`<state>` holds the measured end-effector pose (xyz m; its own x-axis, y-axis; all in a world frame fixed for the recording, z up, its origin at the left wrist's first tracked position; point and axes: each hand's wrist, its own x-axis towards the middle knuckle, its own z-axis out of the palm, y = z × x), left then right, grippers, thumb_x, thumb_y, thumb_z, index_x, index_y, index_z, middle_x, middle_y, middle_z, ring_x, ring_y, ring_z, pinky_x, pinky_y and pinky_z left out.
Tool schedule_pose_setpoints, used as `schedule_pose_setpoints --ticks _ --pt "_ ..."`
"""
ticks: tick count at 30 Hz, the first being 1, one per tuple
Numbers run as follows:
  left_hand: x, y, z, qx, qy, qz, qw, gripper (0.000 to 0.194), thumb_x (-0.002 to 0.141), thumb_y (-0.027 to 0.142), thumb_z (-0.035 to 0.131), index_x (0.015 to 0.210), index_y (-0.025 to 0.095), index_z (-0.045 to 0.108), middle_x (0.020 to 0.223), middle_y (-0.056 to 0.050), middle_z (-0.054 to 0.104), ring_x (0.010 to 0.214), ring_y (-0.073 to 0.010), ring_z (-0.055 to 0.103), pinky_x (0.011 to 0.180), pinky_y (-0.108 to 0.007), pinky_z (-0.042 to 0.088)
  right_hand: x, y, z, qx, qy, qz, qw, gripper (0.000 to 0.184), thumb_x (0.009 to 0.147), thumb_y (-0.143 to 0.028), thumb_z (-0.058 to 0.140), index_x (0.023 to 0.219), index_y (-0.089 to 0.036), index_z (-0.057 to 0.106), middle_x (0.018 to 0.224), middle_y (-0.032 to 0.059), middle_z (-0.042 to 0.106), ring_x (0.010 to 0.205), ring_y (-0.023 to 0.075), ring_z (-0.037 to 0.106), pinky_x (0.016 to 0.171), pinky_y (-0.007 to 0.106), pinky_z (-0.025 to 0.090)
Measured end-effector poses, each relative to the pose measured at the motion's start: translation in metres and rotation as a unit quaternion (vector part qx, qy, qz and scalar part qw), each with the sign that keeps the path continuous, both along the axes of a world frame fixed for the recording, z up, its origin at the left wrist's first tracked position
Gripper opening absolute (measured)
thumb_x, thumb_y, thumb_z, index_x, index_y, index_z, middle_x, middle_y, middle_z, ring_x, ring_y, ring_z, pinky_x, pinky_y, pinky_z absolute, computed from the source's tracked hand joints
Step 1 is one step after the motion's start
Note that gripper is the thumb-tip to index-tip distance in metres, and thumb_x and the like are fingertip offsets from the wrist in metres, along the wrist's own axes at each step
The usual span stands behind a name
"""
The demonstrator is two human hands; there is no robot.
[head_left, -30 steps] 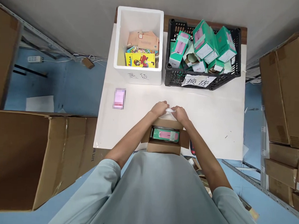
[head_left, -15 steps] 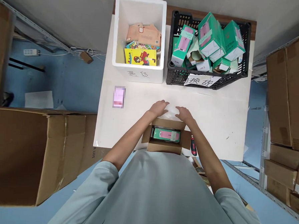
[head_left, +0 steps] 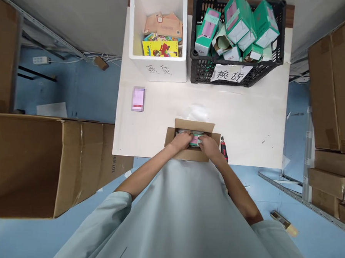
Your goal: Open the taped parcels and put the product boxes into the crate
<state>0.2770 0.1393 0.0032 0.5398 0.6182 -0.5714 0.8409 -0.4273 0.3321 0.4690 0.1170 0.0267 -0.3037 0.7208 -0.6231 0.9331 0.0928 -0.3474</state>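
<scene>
So, left to right: a big open carton (head_left: 81,151) is gaping off the surface's (head_left: 254,118) left edge, its far side getting cut off by the view. A pinkish item (head_left: 138,98) is lying left of the hands, all pixelated. Beyond them, a white foam bin (head_left: 167,71) is holding envelopes and a yellow booklet. The left hand (head_left: 182,140) and right hand (head_left: 209,144) are reaching into a small carton (head_left: 192,155) by the near edge, curling over a green-and-pink box (head_left: 195,138); can't tell if they're pinching it. A black crate (head_left: 201,71) is holding green boxes beyond them, and a red-black knife (head_left: 224,148) is sitting beside the right hand.
</scene>
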Motion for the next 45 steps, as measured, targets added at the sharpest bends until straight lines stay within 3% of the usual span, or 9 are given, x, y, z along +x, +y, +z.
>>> schedule_pose_setpoints --ticks 4,13,19,24,30,34,39,42,45 --pt "0.013 -0.001 -0.015 0.028 0.032 -0.009 0.999 0.045 0.1 -0.004 0.052 0.14 0.006 0.07 0.144 -0.028 0.069 0.141 -0.0366 0.067 0.102 -0.041 0.06 -0.012 -0.011 -0.006 -0.006 -0.042 0.011 0.999 0.038 0.114 -0.012 0.05 0.143 -0.015 0.074 0.146 0.0204 0.074 0.135 0.0309 0.073 0.111 0.036 0.056" --pt "0.03 -0.011 -0.024 0.062 0.064 -0.012 0.996 0.044 0.099 -0.003 0.055 0.14 0.004 0.068 0.136 -0.03 0.072 0.125 -0.0347 0.076 0.103 -0.044 0.059 -0.003 -0.017 -0.002 0.032 -0.048 -0.008 0.998 0.037 0.115 -0.015 0.049 0.144 -0.016 0.073 0.144 0.02 0.074 0.131 0.0305 0.075 0.108 0.037 0.058" --pt "0.018 -0.015 0.003 0.068 0.068 -0.01 0.995 0.045 0.095 -0.004 0.058 0.137 0.006 0.07 0.138 -0.027 0.071 0.119 -0.0341 0.08 0.099 -0.042 0.063 0.009 -0.019 -0.001 0.076 -0.009 -0.007 0.997 0.036 0.111 -0.019 0.064 0.147 -0.016 0.071 0.146 0.0182 0.072 0.139 0.0308 0.07 0.115 0.038 0.055" --pt "0.002 -0.012 0.035 0.084 0.052 -0.004 0.995 0.049 0.094 -0.001 0.063 0.141 0.01 0.067 0.139 -0.023 0.072 0.128 -0.0353 0.077 0.103 -0.042 0.063 0.019 -0.019 0.001 0.108 0.013 0.01 0.994 0.073 0.102 -0.024 0.082 0.169 -0.018 0.055 0.165 0.0213 0.063 0.153 0.0363 0.06 0.122 0.045 0.053" --pt "-0.005 -0.005 0.067 0.11 0.016 0.006 0.994 0.048 0.093 0.004 0.066 0.14 0.012 0.068 0.138 -0.021 0.073 0.123 -0.0368 0.079 0.1 -0.045 0.064 0.022 -0.013 0.011 0.135 0.016 0.035 0.99 0.087 0.1 -0.022 0.082 0.178 -0.021 0.045 0.162 0.021 0.063 0.152 0.0371 0.059 0.12 0.046 0.054" --pt "-0.015 0.002 0.085 0.153 -0.066 -0.002 0.986 0.059 0.091 0.01 0.077 0.149 0.015 0.067 0.147 -0.019 0.073 0.139 -0.0378 0.072 0.121 -0.051 0.057 0.033 -0.012 0.016 0.166 0.065 0.007 0.984 0.087 0.099 -0.025 0.078 0.179 -0.025 0.043 0.159 0.0188 0.066 0.147 0.0384 0.06 0.11 0.047 0.06" --pt "-0.047 0.016 0.105 0.301 -0.241 0.115 0.915 0.08 0.093 0.048 0.091 0.162 0.022 0.062 0.172 -0.021 0.057 0.173 -0.0469 0.037 0.145 -0.074 0.008 0.048 -0.019 0.021 0.201 0.241 -0.13 0.94 0.085 0.094 -0.036 0.083 0.172 -0.023 0.054 0.146 0.0163 0.074 0.134 0.0387 0.069 0.114 0.053 0.059" --pt "-0.064 0.031 0.116 0.296 -0.371 0.294 0.829 0.084 0.1 0.07 0.077 0.168 0.026 0.056 0.18 -0.02 0.048 0.174 -0.0429 0.035 0.144 -0.069 0.02 0.046 -0.03 0.028 0.14 0.402 -0.259 0.867 0.085 0.088 -0.047 0.092 0.165 -0.025 0.064 0.152 0.0122 0.076 0.139 0.0364 0.071 0.119 0.052 0.059" --pt "-0.07 0.046 0.126 0.147 -0.491 0.431 0.743 0.089 0.104 0.082 0.06 0.173 0.028 0.049 0.181 -0.02 0.047 0.168 -0.0395 0.047 0.133 -0.062 0.044 0.033 -0.042 0.036 0.009 0.544 -0.345 0.764 0.075 0.083 -0.054 0.098 0.149 -0.027 0.075 0.149 0.0087 0.079 0.135 0.0329 0.075 0.114 0.047 0.064"
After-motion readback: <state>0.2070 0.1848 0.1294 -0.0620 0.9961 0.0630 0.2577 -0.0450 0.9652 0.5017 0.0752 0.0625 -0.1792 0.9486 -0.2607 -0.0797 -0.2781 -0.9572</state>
